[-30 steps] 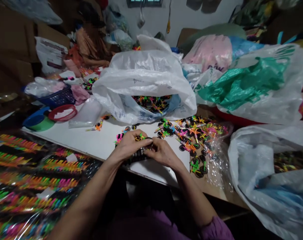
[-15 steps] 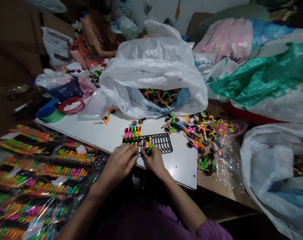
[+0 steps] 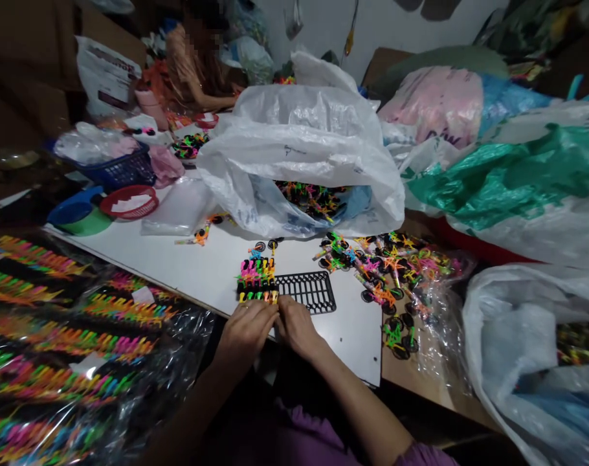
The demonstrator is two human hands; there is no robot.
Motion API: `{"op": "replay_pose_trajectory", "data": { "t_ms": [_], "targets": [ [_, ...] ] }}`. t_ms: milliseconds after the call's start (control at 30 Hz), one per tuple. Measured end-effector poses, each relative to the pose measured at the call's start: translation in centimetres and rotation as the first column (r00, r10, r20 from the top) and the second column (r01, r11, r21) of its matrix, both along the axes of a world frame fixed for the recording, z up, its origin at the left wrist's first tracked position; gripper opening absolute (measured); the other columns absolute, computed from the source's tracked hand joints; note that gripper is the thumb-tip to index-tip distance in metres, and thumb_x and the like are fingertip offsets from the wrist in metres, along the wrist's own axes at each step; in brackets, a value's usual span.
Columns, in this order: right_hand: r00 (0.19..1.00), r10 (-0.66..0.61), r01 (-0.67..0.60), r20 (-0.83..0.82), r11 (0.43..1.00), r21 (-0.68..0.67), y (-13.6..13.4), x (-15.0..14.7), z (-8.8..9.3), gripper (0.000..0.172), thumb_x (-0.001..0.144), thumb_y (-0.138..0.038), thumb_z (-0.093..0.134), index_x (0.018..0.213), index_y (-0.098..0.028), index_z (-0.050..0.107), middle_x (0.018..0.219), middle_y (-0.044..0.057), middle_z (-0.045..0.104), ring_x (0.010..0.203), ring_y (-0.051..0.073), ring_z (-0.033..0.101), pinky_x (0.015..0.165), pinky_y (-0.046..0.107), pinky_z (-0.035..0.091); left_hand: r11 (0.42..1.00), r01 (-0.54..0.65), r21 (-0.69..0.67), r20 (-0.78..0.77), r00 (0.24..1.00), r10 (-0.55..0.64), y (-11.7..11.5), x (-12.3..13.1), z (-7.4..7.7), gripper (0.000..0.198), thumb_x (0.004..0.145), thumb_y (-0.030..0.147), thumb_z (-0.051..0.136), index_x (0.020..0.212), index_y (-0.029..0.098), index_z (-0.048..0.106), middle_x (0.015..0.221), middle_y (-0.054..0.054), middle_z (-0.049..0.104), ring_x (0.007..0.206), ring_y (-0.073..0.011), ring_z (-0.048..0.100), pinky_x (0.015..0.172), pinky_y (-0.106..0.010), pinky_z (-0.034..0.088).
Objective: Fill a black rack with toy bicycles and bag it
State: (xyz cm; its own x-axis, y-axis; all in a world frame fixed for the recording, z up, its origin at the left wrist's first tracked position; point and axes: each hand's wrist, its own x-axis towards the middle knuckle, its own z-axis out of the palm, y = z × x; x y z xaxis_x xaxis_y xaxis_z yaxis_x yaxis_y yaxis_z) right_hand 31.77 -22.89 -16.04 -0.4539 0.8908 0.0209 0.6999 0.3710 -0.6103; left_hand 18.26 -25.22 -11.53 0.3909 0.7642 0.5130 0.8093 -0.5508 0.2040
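Note:
A black plastic grid tray (image 3: pixel 307 290) lies on the white board (image 3: pixel 188 262) in front of me, its left part filled with small neon toy pieces (image 3: pixel 256 278). My left hand (image 3: pixel 248 329) and my right hand (image 3: pixel 296 327) sit side by side at the tray's near edge, fingers curled and pressed together at the fingertips. What they pinch is hidden. A loose pile of neon toy bicycles (image 3: pixel 377 259) lies to the right of the tray.
An open white plastic bag (image 3: pixel 299 142) holding more neon toys stands behind the tray. Wrapped packs of filled trays (image 3: pixel 71 336) cover the left. Big bags (image 3: pixel 527 336) crowd the right. Baskets and bowls (image 3: pixel 124 200) sit far left; another person sits at the back.
Both hands drew back from on top of the tray to its near edge. The tray is now uncovered. The toy piece seen between the fingers half a second ago no longer shows.

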Motion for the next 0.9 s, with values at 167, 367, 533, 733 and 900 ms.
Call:
{"op": "replay_pose_trajectory", "data": {
  "t_ms": [167, 367, 533, 733, 900],
  "targets": [
    [0.987, 0.152, -0.155, -0.049, 0.986, -0.063, 1.7, 2.3, 1.3, 0.010, 0.085, -0.021, 0.047, 0.091, -0.017, 0.054, 0.083, 0.002, 0.057, 0.071, 0.013, 0.052, 0.063, 0.022, 0.037, 0.995, 0.068, 0.067, -0.099, 0.993, -0.062, -0.3, -0.8, 0.1, 0.023, 0.088, 0.014, 0.040, 0.093, 0.016, 0.062, 0.087, -0.003, 0.067, 0.083, -0.0151, 0.060, 0.081, -0.030, 0.043],
    [0.922, -0.157, 0.067, 0.354, 0.965, 0.255, 9.6, 6.9, 3.9, 0.022, 0.084, -0.008, 0.043, 0.100, -0.014, 0.057, 0.101, 0.009, 0.054, 0.088, 0.019, 0.051, 0.070, 0.027, 0.039, 0.982, 0.083, 0.170, -0.172, 0.984, -0.054, 2.1, -1.6, 2.2, 0.020, 0.086, 0.020, 0.045, 0.099, 0.020, 0.060, 0.100, -0.005, 0.065, 0.094, -0.0218, 0.057, 0.082, -0.036, 0.040],
    [0.808, -0.151, -0.076, 0.570, 0.932, 0.355, 12.5, 7.0, 2.9, 0.015, 0.085, -0.011, 0.046, 0.084, -0.012, 0.062, 0.096, 0.011, 0.054, 0.092, 0.024, 0.047, 0.074, 0.034, 0.039, 0.994, -0.025, -0.105, -0.160, 0.987, 0.008, 5.9, -0.7, 2.3, 0.023, 0.088, 0.031, 0.041, 0.092, 0.018, 0.061, 0.087, -0.005, 0.064, 0.082, -0.0198, 0.059, 0.074, -0.034, 0.042],
    [0.886, 0.066, -0.239, 0.459, 0.913, 0.331, 8.4, 8.0, 1.1, 0.015, 0.089, -0.016, 0.045, 0.095, -0.015, 0.059, 0.100, 0.008, 0.055, 0.092, 0.020, 0.049, 0.077, 0.031, 0.039, 0.988, -0.034, -0.149, -0.082, 0.996, 0.022, 6.2, -1.1, -0.2, 0.024, 0.090, 0.029, 0.038, 0.089, 0.019, 0.060, 0.084, -0.004, 0.063, 0.080, -0.0176, 0.057, 0.076, -0.031, 0.041],
    [0.940, -0.139, 0.076, 0.312, 0.975, 0.207, 7.0, 9.1, 2.1, 0.019, 0.092, -0.022, 0.041, 0.100, -0.018, 0.058, 0.100, 0.006, 0.058, 0.090, 0.015, 0.054, 0.076, 0.025, 0.039, 0.985, -0.027, -0.168, -0.071, 0.997, 0.015, 5.6, -1.2, -0.3, 0.021, 0.089, 0.029, 0.040, 0.087, 0.019, 0.059, 0.083, -0.003, 0.062, 0.079, -0.0173, 0.056, 0.076, -0.030, 0.041]
  ]
}}
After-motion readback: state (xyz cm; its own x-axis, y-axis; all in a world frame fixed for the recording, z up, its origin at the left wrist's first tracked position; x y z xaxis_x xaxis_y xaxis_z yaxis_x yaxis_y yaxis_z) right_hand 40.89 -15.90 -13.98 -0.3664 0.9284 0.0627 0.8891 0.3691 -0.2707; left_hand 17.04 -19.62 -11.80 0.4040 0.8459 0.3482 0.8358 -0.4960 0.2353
